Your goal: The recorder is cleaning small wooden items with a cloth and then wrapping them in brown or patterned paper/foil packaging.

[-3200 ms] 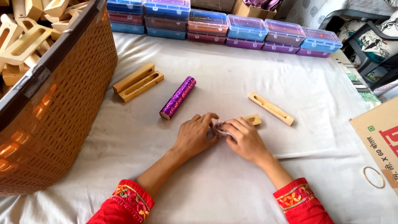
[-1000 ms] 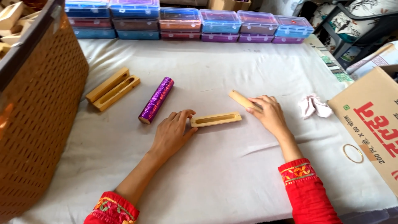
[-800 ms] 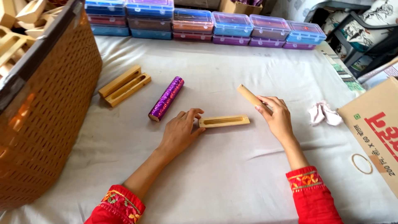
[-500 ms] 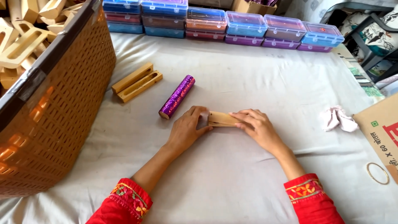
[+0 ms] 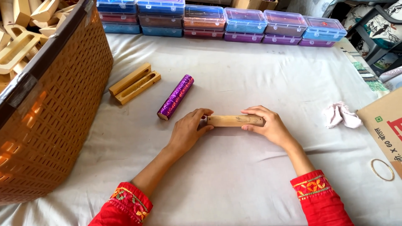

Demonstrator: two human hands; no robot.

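Observation:
A long tan wooden block [image 5: 234, 121] lies flat on the white cloth, made of two pieces pressed together. My left hand [image 5: 189, 130] grips its left end and my right hand [image 5: 268, 125] wraps its right end. Just left of my left hand rests a shiny purple foil-covered roll [image 5: 176, 96], lying diagonally. Farther left sit two more wooden pieces [image 5: 134, 83] side by side, one with a slot cut through it.
A large brown woven basket [image 5: 46, 113] full of wooden pieces fills the left side. Coloured plastic boxes [image 5: 217, 20] line the far edge. A crumpled white rag [image 5: 341, 114], a cardboard box [image 5: 385, 127] and a thin ring [image 5: 382, 169] lie at the right.
Earlier my hands worked with the rag, which now lies at the right. My right hand brought a second wooden piece onto the slotted one; both hands now hold them joined.

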